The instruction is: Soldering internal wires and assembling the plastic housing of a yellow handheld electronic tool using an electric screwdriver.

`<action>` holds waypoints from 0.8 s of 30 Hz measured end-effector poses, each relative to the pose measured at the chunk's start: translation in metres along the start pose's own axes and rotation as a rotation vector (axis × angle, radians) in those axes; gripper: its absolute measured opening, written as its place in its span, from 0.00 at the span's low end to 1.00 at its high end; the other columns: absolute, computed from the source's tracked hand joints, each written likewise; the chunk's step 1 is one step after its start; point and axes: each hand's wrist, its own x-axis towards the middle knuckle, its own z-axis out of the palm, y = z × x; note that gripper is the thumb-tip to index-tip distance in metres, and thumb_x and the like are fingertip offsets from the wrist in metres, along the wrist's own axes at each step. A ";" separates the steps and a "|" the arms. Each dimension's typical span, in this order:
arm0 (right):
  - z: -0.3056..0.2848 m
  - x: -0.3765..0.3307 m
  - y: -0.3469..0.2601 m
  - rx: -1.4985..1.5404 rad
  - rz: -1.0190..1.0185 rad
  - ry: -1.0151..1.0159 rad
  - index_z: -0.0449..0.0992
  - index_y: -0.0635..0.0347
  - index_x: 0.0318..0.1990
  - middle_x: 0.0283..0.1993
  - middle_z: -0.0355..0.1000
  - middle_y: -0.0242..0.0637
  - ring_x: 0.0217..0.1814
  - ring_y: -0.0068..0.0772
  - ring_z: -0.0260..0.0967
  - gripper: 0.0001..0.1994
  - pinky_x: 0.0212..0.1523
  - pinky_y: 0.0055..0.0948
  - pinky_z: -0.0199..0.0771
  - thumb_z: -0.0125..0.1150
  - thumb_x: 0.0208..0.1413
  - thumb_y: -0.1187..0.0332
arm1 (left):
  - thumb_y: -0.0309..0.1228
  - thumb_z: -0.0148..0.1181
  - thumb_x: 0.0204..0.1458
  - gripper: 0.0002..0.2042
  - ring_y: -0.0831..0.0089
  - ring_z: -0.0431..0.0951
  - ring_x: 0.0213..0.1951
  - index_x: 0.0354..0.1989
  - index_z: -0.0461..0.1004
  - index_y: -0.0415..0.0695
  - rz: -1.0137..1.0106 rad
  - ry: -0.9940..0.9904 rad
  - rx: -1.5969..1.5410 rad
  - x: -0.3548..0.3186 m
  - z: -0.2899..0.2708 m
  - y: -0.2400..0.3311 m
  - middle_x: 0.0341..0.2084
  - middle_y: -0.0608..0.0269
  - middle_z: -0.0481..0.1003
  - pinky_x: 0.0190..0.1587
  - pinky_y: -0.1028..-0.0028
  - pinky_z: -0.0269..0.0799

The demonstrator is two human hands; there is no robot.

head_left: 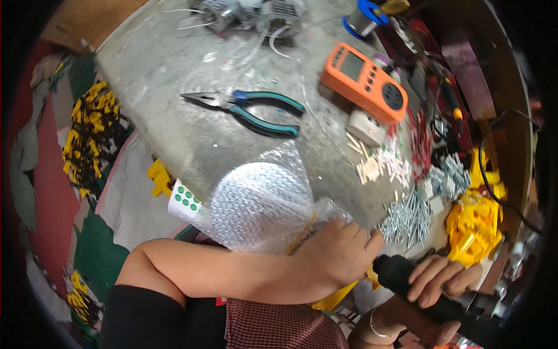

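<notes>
A round silver dimpled piece (261,200), wrapped in clear plastic, lies at the table's near edge. My left hand (340,250) is closed over its right end, where a yellow part (301,237) shows through the plastic. More yellow (334,298) pokes out under my left wrist; what my fingertips press on is hidden. In my right hand (436,282) is a black cylindrical power screwdriver (395,270), its tip close to my left fingers. Beyond the wrapped piece lie long-nose pliers (247,110) with teal and black handles, their jaws slightly apart.
An orange meter (366,81) rests on a white plug block (366,128). Screws (408,218), white pegs (392,166) and yellow plastic parts (475,224) are heaped at the right. A solder spool (365,20) stands at the back; a black cable (485,174) hangs at the right.
</notes>
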 end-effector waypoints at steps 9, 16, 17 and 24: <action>0.023 0.009 0.018 -0.056 -0.101 0.121 0.66 0.62 0.44 0.28 0.74 0.41 0.27 0.42 0.74 0.18 0.32 0.39 0.74 0.63 0.55 0.59 | 0.42 0.67 0.43 0.21 0.65 0.73 0.36 0.40 0.70 0.42 0.032 -0.054 -0.056 -0.001 -0.001 -0.007 0.28 0.62 0.70 0.39 0.69 0.66; 0.058 0.010 -0.037 -0.165 -0.432 0.505 0.67 0.66 0.42 0.25 0.68 0.35 0.25 0.30 0.69 0.23 0.33 0.29 0.69 0.69 0.52 0.55 | 0.44 0.68 0.43 0.19 0.61 0.75 0.38 0.35 0.73 0.43 0.047 -0.044 -0.018 0.004 -0.008 -0.008 0.31 0.61 0.72 0.41 0.64 0.70; 0.052 -0.006 -0.055 -0.206 -0.456 0.595 0.67 0.67 0.43 0.24 0.66 0.34 0.25 0.27 0.65 0.22 0.33 0.28 0.68 0.66 0.54 0.56 | 0.46 0.68 0.44 0.23 0.57 0.75 0.44 0.43 0.74 0.42 -0.027 -0.199 0.012 0.003 -0.013 -0.006 0.40 0.57 0.75 0.47 0.62 0.70; -0.045 -0.198 -0.095 -0.922 0.190 1.546 0.66 0.65 0.57 0.34 0.71 0.36 0.32 0.26 0.70 0.21 0.35 0.25 0.73 0.62 0.59 0.67 | 0.46 0.74 0.30 0.45 0.46 0.61 0.65 0.61 0.66 0.41 0.058 -0.274 0.320 -0.056 -0.073 -0.013 0.64 0.48 0.63 0.65 0.48 0.53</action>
